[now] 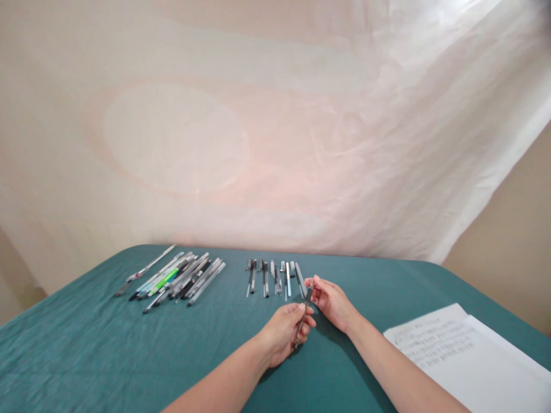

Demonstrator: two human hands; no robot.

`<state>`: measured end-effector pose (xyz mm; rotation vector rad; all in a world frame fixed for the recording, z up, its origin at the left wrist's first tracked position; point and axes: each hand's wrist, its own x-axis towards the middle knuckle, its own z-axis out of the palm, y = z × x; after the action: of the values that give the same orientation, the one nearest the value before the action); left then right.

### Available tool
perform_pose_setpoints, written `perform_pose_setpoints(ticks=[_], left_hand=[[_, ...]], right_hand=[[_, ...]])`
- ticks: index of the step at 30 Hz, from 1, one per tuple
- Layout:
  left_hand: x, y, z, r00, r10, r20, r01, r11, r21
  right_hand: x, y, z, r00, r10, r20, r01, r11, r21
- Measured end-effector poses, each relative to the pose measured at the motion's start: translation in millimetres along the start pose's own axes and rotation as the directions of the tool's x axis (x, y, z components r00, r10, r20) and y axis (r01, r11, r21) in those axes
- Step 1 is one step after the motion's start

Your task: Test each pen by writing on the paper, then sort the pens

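On the teal tablecloth point(86, 355), far left, a fanned heap of pens point(174, 279) lies, one with a green barrel. Right of it, a row of pen parts point(275, 276) lies side by side. Just in front of that row, the left hand point(284, 335) is curled around the lower barrel of a slim dark pen point(303, 318), held tilted just above the cloth. The right hand point(331, 302) pinches the pen's upper end between fingertips. Farther right, well apart, lies a sheet of paper point(465, 355) with faint printed lines.
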<state>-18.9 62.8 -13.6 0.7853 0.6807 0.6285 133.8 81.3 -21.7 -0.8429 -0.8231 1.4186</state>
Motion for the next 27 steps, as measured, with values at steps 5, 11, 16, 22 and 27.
perform_pose_setpoints(ticks=[5, 11, 16, 22, 27], left_hand=[[0.1, -0.4, 0.2, 1.0, 0.007, 0.014, -0.007, 1.0, 0.008], [0.5, 0.3, -0.1, 1.0, -0.007, 0.003, 0.007, 1.0, 0.005], [-1.4, 1.7, 1.5, 1.0, -0.005, 0.01, 0.005, 1.0, 0.002], [-0.7, 1.0, -0.1, 1.0, -0.001, 0.022, 0.001, 1.0, -0.002], [2.0, -0.5, -2.6, 0.999, -0.01, 0.032, 0.01, 1.0, -0.018]], right_hand=[[-0.4, 2.8, -1.1, 1.0, -0.023, 0.0, 0.023, 0.999, -0.022], [0.2, 2.3, -5.0, 1.0, -0.005, 0.017, 0.005, 1.0, -0.01], [0.1, -0.6, -2.0, 0.999, 0.013, 0.047, -0.012, 1.0, -0.006], [0.1, 1.6, -2.2, 0.999, 0.013, 0.038, -0.012, 1.0, -0.018], [0.6, 1.5, -3.8, 0.999, 0.02, 0.029, -0.02, 1.0, -0.003]])
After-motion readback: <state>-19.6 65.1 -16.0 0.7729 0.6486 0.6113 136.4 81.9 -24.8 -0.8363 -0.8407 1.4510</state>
